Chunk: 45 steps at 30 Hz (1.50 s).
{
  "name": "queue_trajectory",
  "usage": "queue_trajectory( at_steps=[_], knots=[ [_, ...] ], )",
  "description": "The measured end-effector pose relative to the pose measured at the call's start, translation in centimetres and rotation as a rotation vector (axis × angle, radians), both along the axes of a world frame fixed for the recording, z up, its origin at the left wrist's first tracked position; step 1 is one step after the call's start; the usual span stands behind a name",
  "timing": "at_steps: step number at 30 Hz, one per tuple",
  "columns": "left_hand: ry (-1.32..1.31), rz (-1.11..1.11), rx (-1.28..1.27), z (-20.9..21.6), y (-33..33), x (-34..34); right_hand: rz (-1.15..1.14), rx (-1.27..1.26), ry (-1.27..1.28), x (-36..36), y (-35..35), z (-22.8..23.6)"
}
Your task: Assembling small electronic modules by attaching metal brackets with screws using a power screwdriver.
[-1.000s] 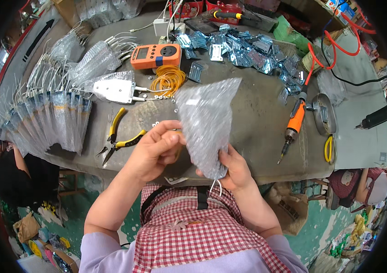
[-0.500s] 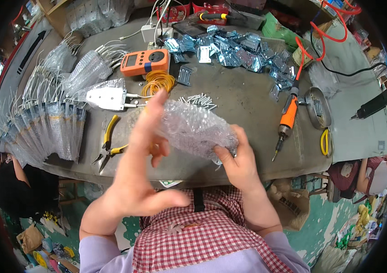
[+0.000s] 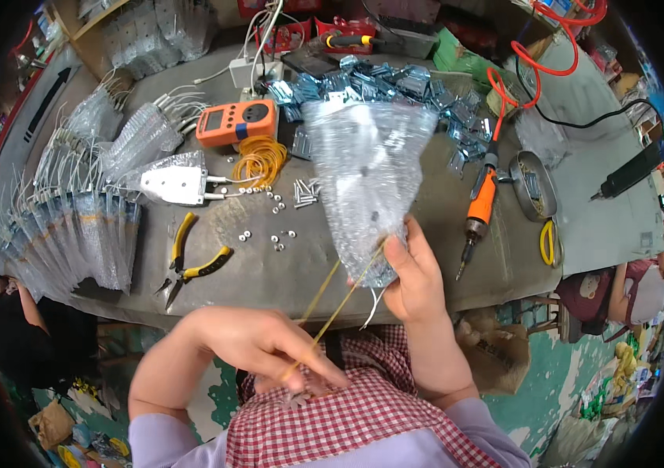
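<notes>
Gripping the gathered lower end of a clear bubble-wrap pouch, the right hand sits right of centre in the frame, fingers curled and pressed around the pouch neck, thumb laid across the front. The pouch stands upright and fans wide toward the upper middle of the frame; white wire leads curl out just below the fist.

Left hand: low in the frame, centre-left, knuckles up, fingertips pinched on a yellow rubber band drawn taut in two strands slanting up to the pouch neck. Forearm bent across the body, over a red-and-white checked apron.

Workbench, grey, with:
- yellow-handled pliers, left of centre
- white plug adapter, above the pliers
- orange meter, upper left of centre
- coil of yellow rubber bands, just below the meter
- loose small nuts and screws, centre
- orange electric screwdriver, right of the pouch, tip pointing down
- heap of metal brackets, upper middle, partly covered by the pouch
- row of filled clear pouches, left edge

Contents of the held pouch are blurred by the bubble film and cannot be made out. How the band wraps the neck is hidden under the right hand's fingers. The left fingertips are partly lost against the apron.
</notes>
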<state>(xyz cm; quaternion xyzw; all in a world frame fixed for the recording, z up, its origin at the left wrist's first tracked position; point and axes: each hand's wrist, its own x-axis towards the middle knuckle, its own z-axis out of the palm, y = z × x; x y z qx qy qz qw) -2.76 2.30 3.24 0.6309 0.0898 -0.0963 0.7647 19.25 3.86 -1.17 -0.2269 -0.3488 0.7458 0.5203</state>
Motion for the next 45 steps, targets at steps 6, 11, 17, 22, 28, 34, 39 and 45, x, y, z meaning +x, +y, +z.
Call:
queue_trajectory(
  at_steps=[6, 11, 17, 22, 28, 34, 39, 45],
  knots=[
    [-0.781, 1.173, -0.379, -5.6, -3.2, 1.8, -0.276, 0.473, -0.434, -0.7, -0.2, -0.6],
    [-0.316, 0.778, -0.392, -6.1, -3.4, -2.5, 0.306, 0.998, -1.027, 2.2, 0.5, 3.6],
    [0.605, 0.41, 0.639, 1.1, -3.5, -0.3, 0.283, 1.123, -1.262, -4.1, -2.1, 4.1],
    [0.63, 1.002, 1.786, 1.1, -7.8, -1.4, 0.377, 0.54, -0.921, -7.3, -0.4, 4.3],
    [0.81, 1.778, 1.57, -1.8, -6.6, -12.2, 0.395, 0.493, -0.336, -8.8, 1.9, 3.1],
    [0.937, 2.364, 1.678, -1.6, -4.6, -19.0, 0.508, 0.26, -0.393, -8.0, 1.1, -0.6],
    [1.202, 2.206, 1.873, -3.5, -3.7, -20.5, 0.555, 0.257, -0.461, -6.3, 0.8, -1.3],
    [1.422, 2.097, 1.946, -3.8, -2.2, -20.3, 0.552, 0.162, -0.503, -5.0, 1.1, -3.2]
  ],
)
